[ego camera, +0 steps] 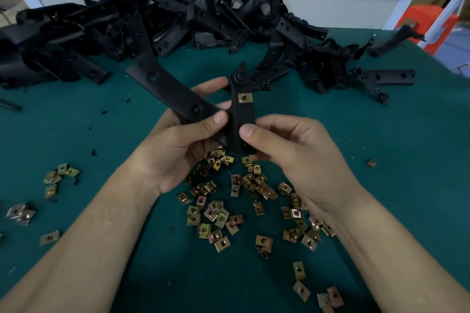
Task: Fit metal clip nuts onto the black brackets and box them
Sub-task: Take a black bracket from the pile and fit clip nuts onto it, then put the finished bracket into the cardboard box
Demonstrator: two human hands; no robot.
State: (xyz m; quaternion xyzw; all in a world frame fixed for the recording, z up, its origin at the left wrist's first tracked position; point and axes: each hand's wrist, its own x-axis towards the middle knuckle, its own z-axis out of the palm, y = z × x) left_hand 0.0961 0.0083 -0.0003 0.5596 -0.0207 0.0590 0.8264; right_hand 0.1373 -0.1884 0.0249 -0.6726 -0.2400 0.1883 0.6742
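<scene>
Progress: early stage. One bracket is held above the tabletop; the left hand grips its bend and the right hand pinches its lower end. One clip nut is fitted on it. Behind the bracket lies a tangled pile of brackets, well over a dozen, exact count not possible. Below it, several dozen loose clip nuts remain. No box is visible.

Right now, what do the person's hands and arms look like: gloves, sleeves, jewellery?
The left hand and right hand are bare: no gloves, rings, watch or wristband. Fingernails are short, unpainted. The left forearm and right forearm are uncovered to the frame's edge; no sleeve shows.
</scene>
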